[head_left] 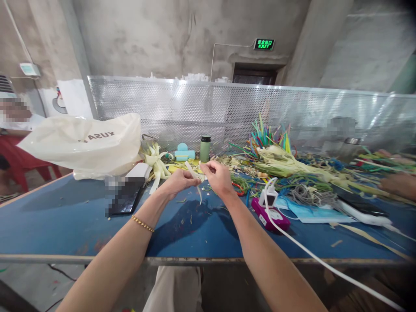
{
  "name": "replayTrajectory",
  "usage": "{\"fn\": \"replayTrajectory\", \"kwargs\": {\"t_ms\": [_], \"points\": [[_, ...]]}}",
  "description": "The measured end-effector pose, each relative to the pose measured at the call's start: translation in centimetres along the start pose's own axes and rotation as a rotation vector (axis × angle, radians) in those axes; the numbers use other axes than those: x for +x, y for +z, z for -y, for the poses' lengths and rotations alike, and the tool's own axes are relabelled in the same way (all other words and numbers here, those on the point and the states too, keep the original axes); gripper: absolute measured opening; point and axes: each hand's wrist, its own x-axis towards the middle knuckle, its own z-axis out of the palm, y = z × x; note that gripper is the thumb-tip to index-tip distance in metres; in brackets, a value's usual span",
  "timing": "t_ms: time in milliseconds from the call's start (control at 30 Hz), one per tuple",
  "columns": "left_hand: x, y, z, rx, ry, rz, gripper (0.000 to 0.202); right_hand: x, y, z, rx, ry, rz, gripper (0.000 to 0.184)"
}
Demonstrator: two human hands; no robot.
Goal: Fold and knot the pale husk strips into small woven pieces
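Above the blue table, both hands work close together on a pale corn husk strip (191, 170). My left hand (178, 183) is closed on it, its thumb and fingers pinched, with one end of the strip rising above the fingers and a thin tail hanging below. Just to the right, my right hand (217, 177) is also pinched, fingertips at a whitish bit of the husk; exactly how it grips there is too small to tell. A bundle of pale husks (156, 162) lies beyond my left hand. Thin green strands (239, 181) lie beside my right hand.
A white bag (107, 149) and a black phone (127, 197) are on the left. Behind stand a green bottle (205, 148) and a perforated metal screen (182, 102). To the right are a purple power block (271, 216), a white cable (312, 249), husks (286, 162) and a co-worker's hand (398, 186).
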Motion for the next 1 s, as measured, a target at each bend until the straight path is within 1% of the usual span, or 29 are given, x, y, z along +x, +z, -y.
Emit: {"fn": "replayTrajectory", "kwargs": {"t_ms": [67, 133, 167, 200, 267, 300, 367, 500, 667, 767, 900, 1000], "points": [[0.0, 0.0, 0.1, 0.01, 0.023, 0.028, 0.036, -0.2, 0.1, 0.3, -0.001, -0.063, 0.008, 0.024], [-0.1, 0.0, 0.2, 0.01, 0.043, 0.052, 0.037, -0.2, 0.2, 0.4, -0.027, -0.114, -0.021, 0.026], [-0.1, 0.0, 0.2, 0.003, 0.049, 0.068, 0.035, -0.2, 0.2, 0.4, -0.044, -0.132, -0.013, 0.027], [-0.1, -0.1, 0.2, -0.009, 0.051, 0.087, 0.032, -0.2, 0.2, 0.3, -0.061, -0.144, 0.027, 0.024], [-0.2, -0.2, 0.1, -0.043, 0.044, 0.134, 0.026, -0.1, 0.2, 0.0, -0.071, -0.141, 0.161, 0.013], [-0.1, -0.3, 0.1, -0.064, 0.04, 0.157, 0.026, 0.0, 0.2, -0.1, -0.058, -0.123, 0.217, 0.012], [-0.1, -0.4, 0.2, -0.103, 0.034, 0.186, 0.028, 0.1, 0.2, -0.4, 0.02, -0.071, 0.268, 0.02], [0.1, -0.7, 0.5, -0.151, 0.015, 0.201, 0.033, 0.1, 0.5, -0.7, 0.272, 0.041, 0.269, 0.03], [0.0, -0.6, 0.3, -0.207, 0.028, 0.208, 0.037, -0.1, 0.7, -0.5, 0.485, 0.145, 0.263, 0.032], [-0.1, -0.4, 0.1, -0.194, 0.033, 0.179, 0.036, -0.1, 0.7, -0.3, 0.548, 0.187, 0.252, 0.032], [0.0, -0.1, 0.3, -0.146, 0.037, 0.122, 0.032, -0.1, 0.7, -0.3, 0.57, 0.224, 0.235, 0.03], [0.1, 0.1, 0.5, -0.11, 0.081, 0.117, 0.03, -0.1, 0.8, -0.3, 0.568, 0.226, 0.227, 0.03]]}}
